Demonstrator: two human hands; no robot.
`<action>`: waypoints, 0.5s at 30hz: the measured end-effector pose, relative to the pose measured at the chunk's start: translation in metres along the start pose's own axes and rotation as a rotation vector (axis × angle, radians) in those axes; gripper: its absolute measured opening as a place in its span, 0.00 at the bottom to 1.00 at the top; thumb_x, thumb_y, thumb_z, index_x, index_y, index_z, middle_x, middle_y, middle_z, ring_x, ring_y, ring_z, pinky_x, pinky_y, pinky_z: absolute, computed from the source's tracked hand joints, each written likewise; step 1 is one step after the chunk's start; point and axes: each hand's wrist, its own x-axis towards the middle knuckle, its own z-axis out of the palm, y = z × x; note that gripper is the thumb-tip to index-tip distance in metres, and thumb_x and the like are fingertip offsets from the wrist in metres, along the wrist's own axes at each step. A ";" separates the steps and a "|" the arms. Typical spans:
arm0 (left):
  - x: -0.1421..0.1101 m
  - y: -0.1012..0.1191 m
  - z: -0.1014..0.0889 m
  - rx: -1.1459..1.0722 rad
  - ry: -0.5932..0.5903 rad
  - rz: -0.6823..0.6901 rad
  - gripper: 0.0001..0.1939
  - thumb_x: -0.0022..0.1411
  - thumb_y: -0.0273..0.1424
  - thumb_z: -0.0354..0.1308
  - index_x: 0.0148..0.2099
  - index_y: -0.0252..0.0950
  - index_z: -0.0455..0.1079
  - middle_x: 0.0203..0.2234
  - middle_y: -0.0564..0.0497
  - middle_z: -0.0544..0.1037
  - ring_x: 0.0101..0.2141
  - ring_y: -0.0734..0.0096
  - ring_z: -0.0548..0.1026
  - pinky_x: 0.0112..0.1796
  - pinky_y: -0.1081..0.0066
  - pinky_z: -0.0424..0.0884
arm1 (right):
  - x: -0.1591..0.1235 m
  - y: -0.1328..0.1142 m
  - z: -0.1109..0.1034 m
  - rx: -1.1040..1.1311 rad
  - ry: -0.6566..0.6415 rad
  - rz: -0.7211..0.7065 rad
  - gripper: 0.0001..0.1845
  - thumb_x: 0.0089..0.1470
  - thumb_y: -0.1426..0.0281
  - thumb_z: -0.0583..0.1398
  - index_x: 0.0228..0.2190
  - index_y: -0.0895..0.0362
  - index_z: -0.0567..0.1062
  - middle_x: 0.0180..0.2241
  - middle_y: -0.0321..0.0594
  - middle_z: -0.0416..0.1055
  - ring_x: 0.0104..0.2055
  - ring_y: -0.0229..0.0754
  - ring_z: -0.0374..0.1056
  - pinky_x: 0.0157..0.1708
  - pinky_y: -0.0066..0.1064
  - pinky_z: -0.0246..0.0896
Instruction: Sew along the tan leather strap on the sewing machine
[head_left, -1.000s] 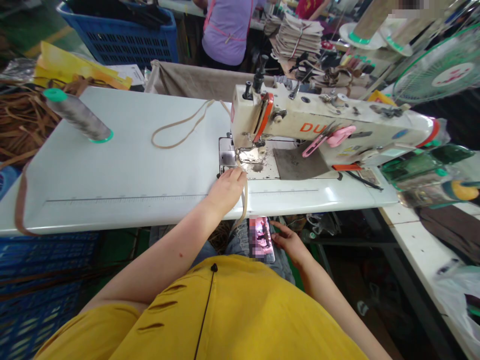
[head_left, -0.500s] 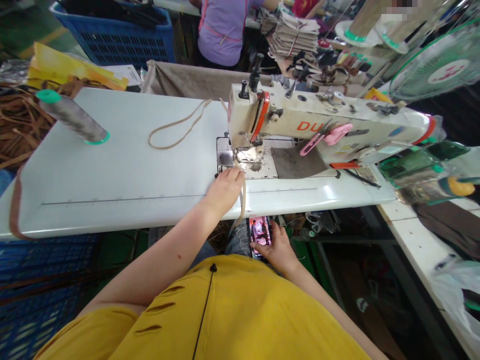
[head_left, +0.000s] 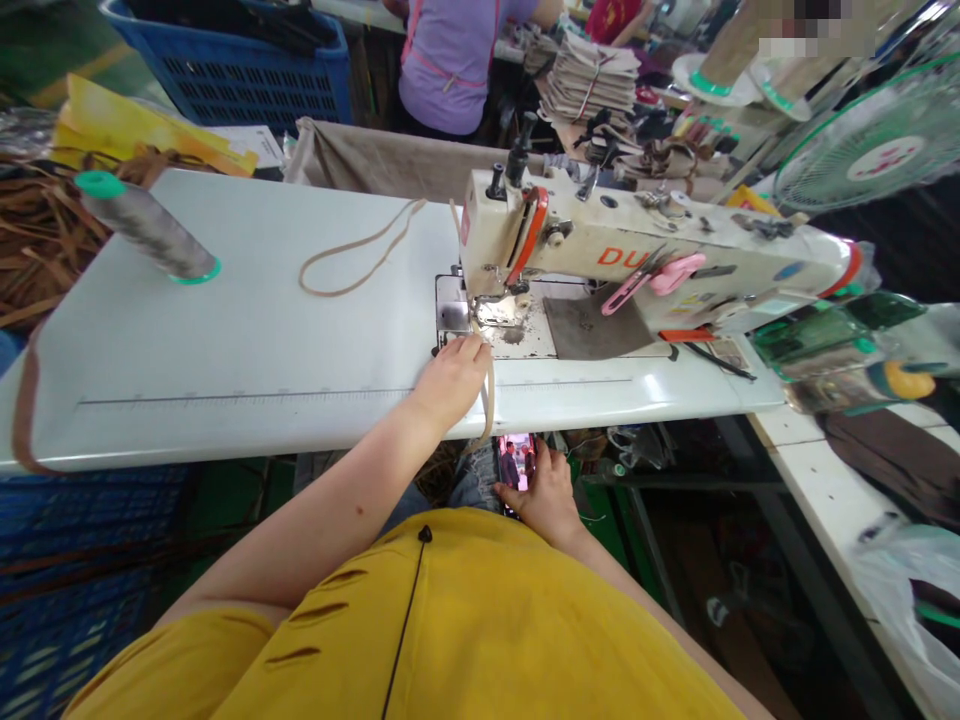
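Note:
My left hand rests on the front of the machine bed, fingers closed on a narrow beige strap. One end of the strap hangs over the table edge; a looped length lies on the table behind the needle area. The sewing machine stands just beyond that hand, its presser foot above the strap. Below the table edge, my right hand is wrapped round a phone with a lit picture on its screen. The phone lies over my lap, partly covered by thumb and fingers.
A grey thread cone stands on the left of the white table. Pink-handled thread snips hang on the machine. A fan is at right. Behind are a blue basket, a person in purple and stacked fabric pieces.
The picture on the phone screen has changed, and my right hand has shifted slightly over the phone. The view has moved a little. My left hand stays on the strap.

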 end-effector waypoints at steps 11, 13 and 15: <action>0.000 -0.001 0.001 -0.005 0.003 0.013 0.13 0.71 0.19 0.52 0.53 0.28 0.75 0.52 0.35 0.77 0.52 0.54 0.77 0.59 0.58 0.74 | -0.004 -0.003 0.002 0.000 0.010 0.031 0.61 0.42 0.48 0.75 0.67 0.62 0.59 0.56 0.59 0.65 0.60 0.67 0.62 0.63 0.57 0.61; 0.000 -0.001 0.001 -0.002 -0.003 0.009 0.13 0.71 0.18 0.52 0.53 0.28 0.75 0.53 0.36 0.77 0.52 0.54 0.78 0.59 0.58 0.74 | -0.005 -0.004 0.001 0.003 0.015 0.045 0.59 0.43 0.48 0.74 0.66 0.63 0.60 0.55 0.58 0.65 0.61 0.67 0.62 0.63 0.56 0.61; 0.000 0.000 0.000 -0.003 -0.011 0.003 0.14 0.70 0.17 0.52 0.52 0.28 0.76 0.53 0.35 0.77 0.52 0.54 0.78 0.59 0.57 0.74 | -0.006 -0.004 0.002 0.009 0.026 0.052 0.57 0.44 0.49 0.74 0.66 0.62 0.61 0.55 0.58 0.65 0.61 0.66 0.62 0.63 0.56 0.61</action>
